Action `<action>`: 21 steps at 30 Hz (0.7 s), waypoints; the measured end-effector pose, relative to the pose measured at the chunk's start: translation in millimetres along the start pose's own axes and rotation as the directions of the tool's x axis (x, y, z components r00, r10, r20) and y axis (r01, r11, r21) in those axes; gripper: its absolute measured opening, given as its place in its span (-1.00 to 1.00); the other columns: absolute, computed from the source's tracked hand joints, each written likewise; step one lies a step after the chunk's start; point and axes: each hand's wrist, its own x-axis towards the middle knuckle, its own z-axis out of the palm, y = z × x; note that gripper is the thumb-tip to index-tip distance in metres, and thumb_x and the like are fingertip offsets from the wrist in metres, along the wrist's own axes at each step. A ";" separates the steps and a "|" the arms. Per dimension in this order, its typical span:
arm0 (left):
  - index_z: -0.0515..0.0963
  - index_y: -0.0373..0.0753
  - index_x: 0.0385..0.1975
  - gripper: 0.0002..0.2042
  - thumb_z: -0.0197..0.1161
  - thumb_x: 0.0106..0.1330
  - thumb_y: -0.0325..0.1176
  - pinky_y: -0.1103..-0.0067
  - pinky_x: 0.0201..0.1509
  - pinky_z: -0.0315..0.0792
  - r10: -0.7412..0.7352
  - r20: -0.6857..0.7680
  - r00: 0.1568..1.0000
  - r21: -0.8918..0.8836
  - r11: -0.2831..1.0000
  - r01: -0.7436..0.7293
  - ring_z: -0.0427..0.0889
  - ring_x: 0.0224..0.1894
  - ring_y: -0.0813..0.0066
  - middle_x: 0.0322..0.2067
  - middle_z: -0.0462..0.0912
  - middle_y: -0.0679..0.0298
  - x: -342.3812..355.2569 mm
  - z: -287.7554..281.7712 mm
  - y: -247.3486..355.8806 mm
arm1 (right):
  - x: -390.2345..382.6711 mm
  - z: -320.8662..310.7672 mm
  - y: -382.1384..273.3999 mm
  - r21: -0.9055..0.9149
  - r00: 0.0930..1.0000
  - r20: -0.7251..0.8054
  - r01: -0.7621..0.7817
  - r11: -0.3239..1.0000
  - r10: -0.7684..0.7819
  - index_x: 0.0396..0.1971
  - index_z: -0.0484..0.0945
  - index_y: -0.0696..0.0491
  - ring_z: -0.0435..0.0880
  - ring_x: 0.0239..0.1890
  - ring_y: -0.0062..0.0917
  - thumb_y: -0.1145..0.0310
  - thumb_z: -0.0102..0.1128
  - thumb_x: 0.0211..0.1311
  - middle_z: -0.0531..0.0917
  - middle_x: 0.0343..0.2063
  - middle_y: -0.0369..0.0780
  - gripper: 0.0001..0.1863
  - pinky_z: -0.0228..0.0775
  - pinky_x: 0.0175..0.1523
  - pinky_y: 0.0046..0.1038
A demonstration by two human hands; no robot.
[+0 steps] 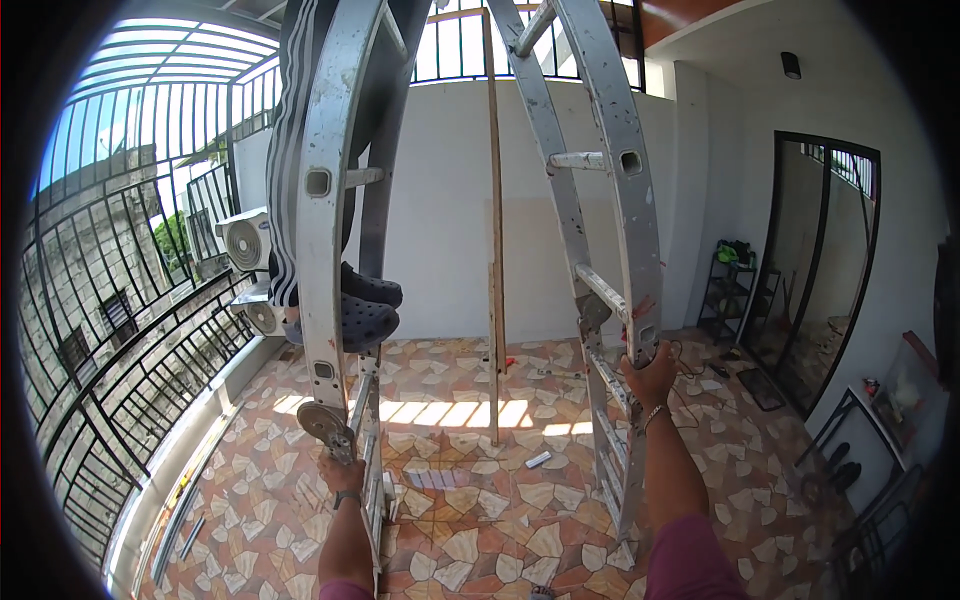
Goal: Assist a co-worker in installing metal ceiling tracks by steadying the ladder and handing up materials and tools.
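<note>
A paint-spotted aluminium folding ladder (322,250) stands before me, its two sides leaning toward each other at the top. My left hand (340,475) is closed round the left side rail, just under a round hinge (326,420). On the right side rail, my right hand (651,376) is wrapped round the metal close to a rung. Another person stands on the ladder's left side; dark clogs (368,318) and striped trousers (285,170) show, while the upper body is out of view.
A tall wooden post (493,200) rises between the ladder's sides. Black railings (110,330) and air-conditioner units (243,240) are on the left. A sliding glass door (815,265), a small rack (725,290) and a side table (865,420) stand right. A small white object (538,460) lies on the tiled floor.
</note>
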 end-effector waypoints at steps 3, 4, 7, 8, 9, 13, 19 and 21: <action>0.20 -0.33 -0.20 -0.44 0.23 -0.28 -0.30 0.20 -0.03 0.28 -0.013 0.012 1.000 0.010 1.000 0.013 0.36 -0.11 -0.10 -0.19 0.32 -0.07 -1.5 3.4 12.4 | -1.2 -1.5 9.8 -0.067 0.998 0.060 -0.013 0.998 0.017 -0.28 0.29 0.19 0.48 -0.31 -0.13 0.12 0.34 -0.43 0.51 -0.41 -0.03 -0.33 0.22 -0.16 -0.14; 0.20 -0.34 -0.21 -0.44 0.24 -0.27 -0.30 0.19 -0.04 0.29 0.004 -0.031 1.000 0.032 0.999 -0.003 0.36 -0.11 -0.11 -0.20 0.32 -0.08 3.5 7.5 -0.5 | -0.1 4.2 6.3 -0.066 0.998 0.060 -0.003 0.998 0.007 -0.27 0.29 0.18 0.48 -0.30 -0.13 0.12 0.34 -0.43 0.51 -0.42 -0.04 -0.33 0.22 -0.16 -0.14; 0.19 -0.34 -0.19 -0.42 0.24 -0.29 -0.35 0.23 0.00 0.28 -0.031 0.018 0.999 0.015 0.999 0.031 0.35 -0.09 -0.07 -0.16 0.32 -0.04 3.8 4.8 3.5 | 0.5 13.3 1.1 -0.120 0.999 0.041 -0.001 0.993 0.006 -0.24 0.30 0.15 0.49 -0.31 -0.15 0.09 0.32 -0.42 0.52 -0.43 -0.05 -0.32 0.21 -0.15 -0.17; 0.18 -0.34 -0.19 -0.43 0.24 -0.29 -0.35 0.22 0.00 0.28 -0.017 0.007 1.000 0.018 1.000 0.017 0.37 -0.10 -0.09 -0.15 0.33 -0.05 5.5 5.0 3.7 | 2.3 11.1 1.8 -0.117 1.000 0.012 0.026 0.993 -0.025 -0.24 0.30 0.15 0.49 -0.32 -0.16 0.08 0.32 -0.41 0.52 -0.43 -0.05 -0.32 0.21 -0.15 -0.17; 0.18 -0.34 -0.18 -0.42 0.23 -0.28 -0.35 0.21 0.00 0.28 -0.019 0.024 1.000 0.018 1.000 0.019 0.37 -0.10 -0.10 -0.15 0.32 -0.06 7.3 5.1 6.1 | 5.1 6.3 3.0 -0.133 1.000 -0.004 0.003 0.991 -0.004 -0.24 0.30 0.15 0.49 -0.32 -0.16 0.08 0.32 -0.41 0.52 -0.43 -0.05 -0.32 0.21 -0.15 -0.17; 0.16 -0.33 -0.14 -0.41 0.22 -0.24 -0.31 0.20 0.00 0.28 -0.009 0.029 1.000 0.084 0.996 0.007 0.38 -0.11 -0.12 -0.14 0.32 -0.09 7.8 9.1 8.6 | 6.8 2.9 1.7 -0.100 0.994 0.097 -0.045 0.994 0.055 -0.24 0.35 0.12 0.51 -0.26 -0.20 -0.01 0.30 -0.43 0.54 -0.39 -0.05 -0.30 0.24 -0.06 -0.22; 0.14 -0.32 -0.12 -0.38 0.24 -0.22 -0.27 0.21 -0.01 0.25 -0.012 0.065 0.998 0.059 0.998 0.008 0.34 -0.07 -0.08 -0.17 0.30 -0.06 4.3 5.8 8.4 | 1.3 1.2 5.2 -0.123 0.997 0.078 0.003 0.992 0.006 -0.23 0.31 0.17 0.50 -0.34 -0.17 0.04 0.31 -0.41 0.53 -0.43 -0.04 -0.30 0.19 -0.11 -0.21; 0.14 -0.34 -0.08 -0.36 0.23 -0.21 -0.27 0.22 0.02 0.24 -0.036 0.077 0.996 0.067 0.997 0.031 0.32 -0.05 -0.08 -0.13 0.29 -0.07 3.4 3.8 8.8 | 0.8 -1.3 4.7 -0.116 0.994 0.095 -0.039 0.993 0.050 -0.25 0.35 0.15 0.52 -0.28 -0.22 -0.01 0.30 -0.43 0.54 -0.41 -0.04 -0.30 0.22 -0.03 -0.24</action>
